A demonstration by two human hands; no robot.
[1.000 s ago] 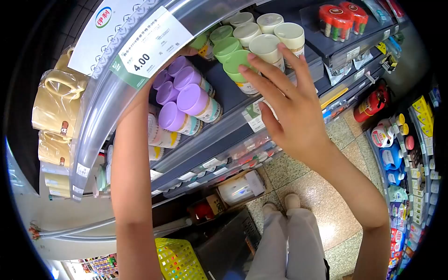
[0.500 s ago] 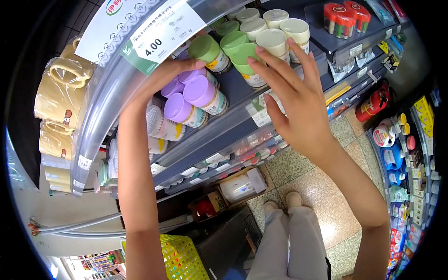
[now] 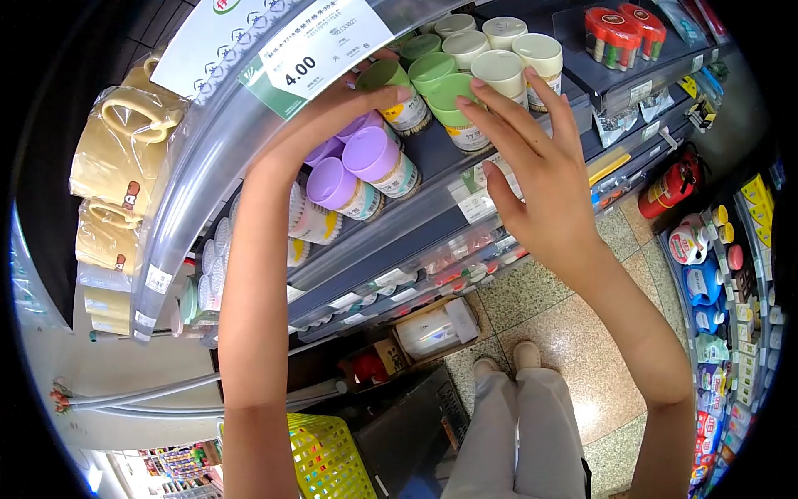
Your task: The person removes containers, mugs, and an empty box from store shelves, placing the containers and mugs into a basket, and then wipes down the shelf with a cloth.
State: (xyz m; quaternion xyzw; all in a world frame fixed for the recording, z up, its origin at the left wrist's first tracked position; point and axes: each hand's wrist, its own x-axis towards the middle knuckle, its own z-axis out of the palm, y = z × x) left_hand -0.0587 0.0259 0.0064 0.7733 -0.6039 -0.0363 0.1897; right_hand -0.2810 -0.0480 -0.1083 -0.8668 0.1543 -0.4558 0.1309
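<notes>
My left hand (image 3: 353, 104) reaches over the shelf, partly hidden by the price tag. Its thumb lies against a toothpick jar (image 3: 406, 115) with a green lid, and fingertips show behind the lid. The fingers of my right hand (image 3: 544, 187) are spread at the front jars. Its index fingertip is at the rim of another green-lidded jar (image 3: 465, 133), and a longer finger reaches the cream-lidded jars (image 3: 500, 68). Purple-lidded jars (image 3: 374, 154) stand below my left wrist.
The shelf's clear front strip (image 3: 416, 220) and a price tag (image 3: 320, 58) border the jars. Bagged beige mugs (image 3: 125, 166) hang at left. Red-topped tubs (image 3: 613, 33) sit farther right. A yellow basket (image 3: 332, 457) is below, and a fire extinguisher (image 3: 669, 187) stands on the floor.
My left thumb has slid right across the green-lidded jar, and its fingertips now show behind the lid. The view has shifted slightly; my right hand stays spread at the jars.
</notes>
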